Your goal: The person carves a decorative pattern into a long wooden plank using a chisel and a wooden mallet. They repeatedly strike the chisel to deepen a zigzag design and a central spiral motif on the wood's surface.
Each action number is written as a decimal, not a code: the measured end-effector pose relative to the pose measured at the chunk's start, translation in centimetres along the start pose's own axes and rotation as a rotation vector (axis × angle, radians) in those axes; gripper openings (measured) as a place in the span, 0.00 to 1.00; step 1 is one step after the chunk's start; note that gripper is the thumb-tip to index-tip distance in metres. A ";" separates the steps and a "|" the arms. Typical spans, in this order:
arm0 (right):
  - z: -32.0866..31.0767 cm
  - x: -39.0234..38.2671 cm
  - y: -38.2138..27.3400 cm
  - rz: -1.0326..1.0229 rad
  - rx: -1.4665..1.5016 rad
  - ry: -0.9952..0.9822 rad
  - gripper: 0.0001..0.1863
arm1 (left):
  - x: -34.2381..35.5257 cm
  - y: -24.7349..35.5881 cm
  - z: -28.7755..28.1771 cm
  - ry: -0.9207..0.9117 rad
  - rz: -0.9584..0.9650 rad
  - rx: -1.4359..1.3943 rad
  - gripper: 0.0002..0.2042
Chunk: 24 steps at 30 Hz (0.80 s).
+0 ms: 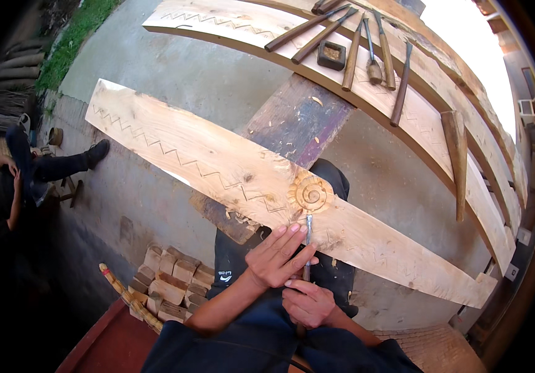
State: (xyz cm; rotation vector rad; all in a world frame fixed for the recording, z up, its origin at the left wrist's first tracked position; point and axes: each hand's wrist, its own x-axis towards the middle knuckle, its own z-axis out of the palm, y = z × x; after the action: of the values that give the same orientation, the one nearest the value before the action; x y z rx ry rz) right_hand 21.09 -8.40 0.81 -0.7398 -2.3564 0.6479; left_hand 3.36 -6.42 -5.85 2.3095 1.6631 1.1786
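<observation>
A long pale wooden board (180, 143) lies slantwise before me, with a pencilled zigzag line along its left part. Near its middle is a carved round rosette with a spiral centre (312, 194). The blade of a carving chisel (309, 231) meets the wood at the rosette's near edge. My left hand (275, 256) rests its fingers on the board's near edge and closes with the thumb about the chisel's shaft. Just below, my right hand (309, 303) is wrapped round the chisel's handle, whose lower end shows beneath the fist.
Several more chisels (352, 61), a small dark square box (331, 55) and a wooden mallet (456, 158) lie on the long beams beyond. A plank (298, 118) runs under the board. Wood blocks (171, 280) and a knobbly stick (132, 299) are at lower left. Another person (15, 174) sits far left.
</observation>
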 end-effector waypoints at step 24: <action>0.0 -0.4 0.5 -0.092 0.050 0.038 0.09 | 0.8 -0.4 0.3 0.105 0.081 0.008 0.15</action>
State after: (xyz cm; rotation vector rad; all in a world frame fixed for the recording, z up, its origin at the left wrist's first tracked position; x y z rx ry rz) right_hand 21.52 -8.34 0.33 -0.6126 -2.3159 0.6450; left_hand 3.33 -5.50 -5.78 2.3797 1.6229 1.3326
